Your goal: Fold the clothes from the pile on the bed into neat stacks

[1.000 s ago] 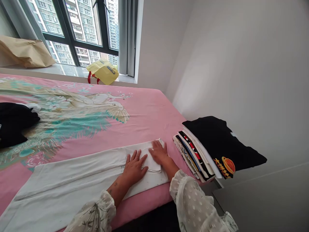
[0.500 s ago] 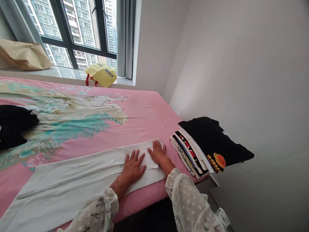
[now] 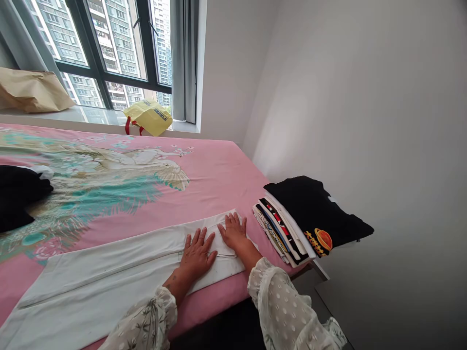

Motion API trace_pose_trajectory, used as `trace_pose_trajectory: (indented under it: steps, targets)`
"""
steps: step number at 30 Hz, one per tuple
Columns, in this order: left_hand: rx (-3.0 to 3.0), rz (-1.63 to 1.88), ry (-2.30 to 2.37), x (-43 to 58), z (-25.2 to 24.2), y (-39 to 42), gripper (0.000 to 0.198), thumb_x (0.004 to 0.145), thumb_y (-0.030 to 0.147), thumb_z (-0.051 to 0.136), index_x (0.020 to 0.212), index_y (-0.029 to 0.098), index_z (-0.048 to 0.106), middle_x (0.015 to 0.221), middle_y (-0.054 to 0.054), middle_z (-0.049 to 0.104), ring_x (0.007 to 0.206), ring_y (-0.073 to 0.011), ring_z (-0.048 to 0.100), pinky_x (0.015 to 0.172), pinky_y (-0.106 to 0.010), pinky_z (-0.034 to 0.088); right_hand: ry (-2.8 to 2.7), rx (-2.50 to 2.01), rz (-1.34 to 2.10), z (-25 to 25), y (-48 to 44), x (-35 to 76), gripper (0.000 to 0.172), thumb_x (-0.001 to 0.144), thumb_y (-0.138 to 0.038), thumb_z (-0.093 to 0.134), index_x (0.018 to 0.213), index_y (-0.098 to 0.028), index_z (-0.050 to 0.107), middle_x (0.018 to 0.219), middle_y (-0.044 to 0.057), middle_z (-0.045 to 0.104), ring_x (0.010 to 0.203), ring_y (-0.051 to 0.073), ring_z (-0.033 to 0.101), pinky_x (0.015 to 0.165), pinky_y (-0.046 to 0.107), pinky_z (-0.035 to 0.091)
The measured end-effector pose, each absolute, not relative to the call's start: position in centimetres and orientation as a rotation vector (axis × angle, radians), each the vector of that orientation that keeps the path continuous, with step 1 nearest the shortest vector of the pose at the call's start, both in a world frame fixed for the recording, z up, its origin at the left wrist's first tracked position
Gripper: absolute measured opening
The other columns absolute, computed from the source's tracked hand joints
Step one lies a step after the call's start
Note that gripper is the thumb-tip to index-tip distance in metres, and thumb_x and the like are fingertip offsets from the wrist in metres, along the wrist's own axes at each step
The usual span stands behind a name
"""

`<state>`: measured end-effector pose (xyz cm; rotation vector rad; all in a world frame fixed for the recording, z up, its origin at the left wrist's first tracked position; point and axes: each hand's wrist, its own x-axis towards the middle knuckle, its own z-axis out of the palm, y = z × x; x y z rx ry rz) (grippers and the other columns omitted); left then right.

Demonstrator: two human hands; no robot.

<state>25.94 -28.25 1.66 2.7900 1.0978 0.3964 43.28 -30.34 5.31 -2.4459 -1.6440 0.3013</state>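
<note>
White trousers [image 3: 109, 272] lie lengthwise along the near side of the bed, running from the lower left to the middle. Both of my hands rest flat on their right-hand end. My left hand [image 3: 198, 255] has its fingers spread on the cloth. Just to its right, my right hand [image 3: 233, 232] presses near the folded end, fingers stretched out too. Neither hand grips the fabric. To the right of my hands is a stack of folded clothes [image 3: 280, 233], topped by a black shirt [image 3: 314, 209] with an orange print.
The bed carries a pink patterned sheet [image 3: 219, 170]. A dark garment heap [image 3: 22, 197] sits at the left. On the window sill are a brown paper bag [image 3: 32, 92] and a yellow bag [image 3: 151, 116] with red handles. A wall [image 3: 328, 97] rises on the right.
The camera view has shifted slightly, moving the scene a little left. Both hands stay flat on the white trousers, with hardly any change in position on the cloth.
</note>
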Motion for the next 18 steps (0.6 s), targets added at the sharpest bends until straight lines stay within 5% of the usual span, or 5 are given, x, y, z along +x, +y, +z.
trace_pose_trajectory:
  steps: [5,9,13,18]
  targets:
    - [2.799,0.445,1.102,25.9,1.6,-28.6,0.057,0.087,0.042,0.043,0.141,0.025,0.037,0.151,-0.012,0.027,0.139,-0.0318,0.021,0.110,-0.056,0.013,-1.357,-2.429,0.190,5.5,-28.1,45.3,0.052,0.092,-0.042,0.030,0.139,-0.020,0.037,0.147,0.008,0.035,0.136,0.022,0.024,0.109,0.043,0.018]
    - [2.812,0.491,1.095,25.9,1.2,-28.6,0.056,0.087,0.042,0.042,0.141,0.026,0.037,0.151,-0.010,0.029,0.139,-0.0306,0.022,0.111,-0.055,0.013,-1.105,-2.501,0.185,5.4,-27.6,48.1,0.050,0.091,-0.046,0.029,0.115,-0.014,0.061,0.118,0.017,0.060,0.113,0.029,0.051,0.089,0.039,0.038]
    - [2.821,0.568,1.088,25.7,0.9,-28.5,0.056,0.086,0.041,0.045,0.140,0.026,0.039,0.150,-0.010,0.031,0.138,-0.0310,0.024,0.111,-0.054,0.013,-1.102,-2.506,0.271,5.1,-26.7,49.8,0.046,0.082,-0.057,0.045,0.083,-0.019,0.070,0.091,0.013,0.068,0.092,0.027,0.061,0.075,0.033,0.042]
    - [2.850,0.580,1.077,25.5,0.9,-28.5,0.055,0.088,0.040,0.042,0.141,0.026,0.037,0.151,-0.010,0.028,0.139,-0.0301,0.021,0.111,-0.055,0.014,-1.112,-2.459,0.258,4.5,-25.2,49.9,0.034,0.083,-0.047,0.048,0.081,-0.020,0.068,0.089,0.010,0.068,0.085,0.022,0.061,0.070,0.028,0.041]
